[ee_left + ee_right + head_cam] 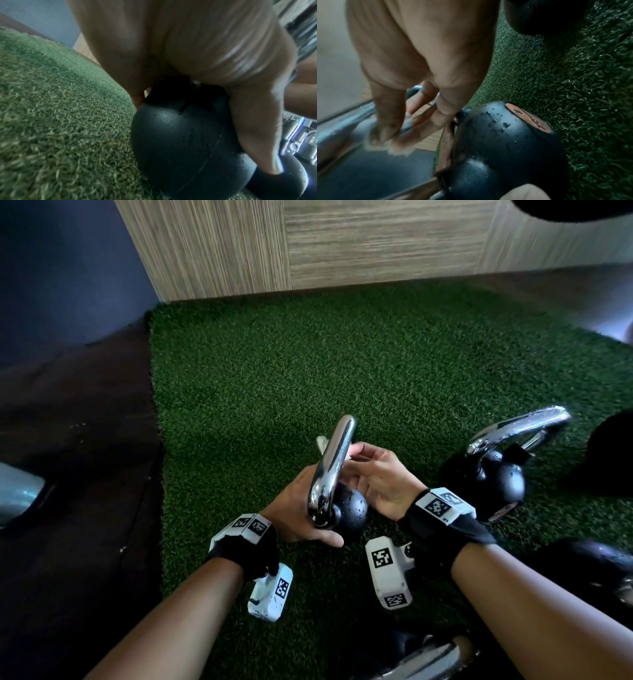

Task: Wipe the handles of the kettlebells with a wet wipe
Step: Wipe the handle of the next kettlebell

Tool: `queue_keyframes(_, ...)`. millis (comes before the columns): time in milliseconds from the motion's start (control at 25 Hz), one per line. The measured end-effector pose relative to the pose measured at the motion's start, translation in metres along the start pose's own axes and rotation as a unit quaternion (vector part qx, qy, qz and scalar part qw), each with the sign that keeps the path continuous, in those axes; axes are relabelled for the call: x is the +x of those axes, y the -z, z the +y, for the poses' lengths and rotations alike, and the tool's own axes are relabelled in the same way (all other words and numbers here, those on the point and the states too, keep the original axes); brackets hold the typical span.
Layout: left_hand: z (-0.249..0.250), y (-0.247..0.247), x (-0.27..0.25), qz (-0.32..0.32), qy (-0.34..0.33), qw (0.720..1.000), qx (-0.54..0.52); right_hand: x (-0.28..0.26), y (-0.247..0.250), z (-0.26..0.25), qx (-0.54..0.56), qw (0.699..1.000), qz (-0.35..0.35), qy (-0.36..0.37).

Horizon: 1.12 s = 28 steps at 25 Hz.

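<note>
**Over the green turf, a kettlebell is tilted and wiped**

On the artificial turf (376,371) a small black kettlebell (349,513) is held tilted, its chrome handle (334,460) pointing up and away. The ball is cupped from the side by the left hand (298,508), thumb laid along its lower edge. A wet wipe (385,136) is pinched against the handle by the curled fingers of the right hand (380,481). Water droplets are seen on the ball. A second kettlebell (493,474) stands just to the right, near a wooden wall (342,244).
</note>
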<state>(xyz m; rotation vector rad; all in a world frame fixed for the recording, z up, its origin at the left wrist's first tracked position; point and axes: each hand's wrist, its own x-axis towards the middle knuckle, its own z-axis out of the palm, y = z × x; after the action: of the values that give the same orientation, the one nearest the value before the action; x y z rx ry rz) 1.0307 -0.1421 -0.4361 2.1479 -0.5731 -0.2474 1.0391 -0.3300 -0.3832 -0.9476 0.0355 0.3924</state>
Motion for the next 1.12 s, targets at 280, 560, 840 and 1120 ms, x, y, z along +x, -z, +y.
queue_keyframes(280, 0.004, 0.002, 0.0, -0.006, -0.059, 0.998, 0.008, 0.007, -0.002, -0.004, -0.284, 0.942, 0.12, 0.129)
queue_keyframes(560, -0.001, 0.001, -0.003, -0.011, -0.045, 0.999, -0.002, 0.017, -0.009, -0.001, -0.423, 0.84, 0.277, 0.195)
queue_keyframes(840, -0.005, 0.0, -0.001, -0.002, -0.058, 0.998, -0.006, 0.028, -0.018, -0.007, -0.45, 0.81, 0.355, 0.121)
queue_keyframes(1120, 0.004, 0.003, -0.006, 0.002, -0.072, 0.997, 0.033, 0.032, -0.016, -0.004, -0.409, 0.851, 0.329, 0.025)
